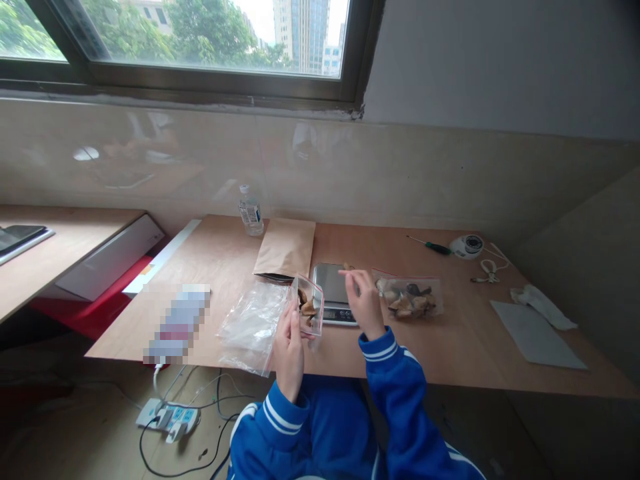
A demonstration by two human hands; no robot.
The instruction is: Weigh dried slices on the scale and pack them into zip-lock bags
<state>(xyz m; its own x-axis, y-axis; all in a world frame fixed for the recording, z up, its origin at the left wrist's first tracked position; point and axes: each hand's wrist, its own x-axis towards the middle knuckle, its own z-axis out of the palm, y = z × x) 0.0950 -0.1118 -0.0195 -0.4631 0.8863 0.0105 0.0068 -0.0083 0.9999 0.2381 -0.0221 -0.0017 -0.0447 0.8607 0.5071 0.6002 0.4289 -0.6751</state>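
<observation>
My left hand (pixel 289 343) is closed on a clear zip bag (pixel 316 320) with a red seal line, held upright at the scale's left side. Brown dried pieces (pixel 306 305) show inside it. Over the digital scale (pixel 327 281), my right hand (pixel 364 300) has its index finger stretched out and thumb apart. A small brown dried piece (pixel 349 266) shows just beyond that fingertip; whether it touches the finger or the pan is unclear. Right of the scale lies another clear zip bag (pixel 435 293) holding dried pieces. Empty clear bags (pixel 253 323) lie beside my left hand.
Behind stand a brown paper pouch (pixel 287 247) and a water bottle (pixel 251 212). A screwdriver (pixel 437 248), white camera (pixel 467 247) and grey sheet (pixel 537 337) lie to the right. A blurred phone-like object (pixel 180 323) is left; a power strip (pixel 170 417) is below.
</observation>
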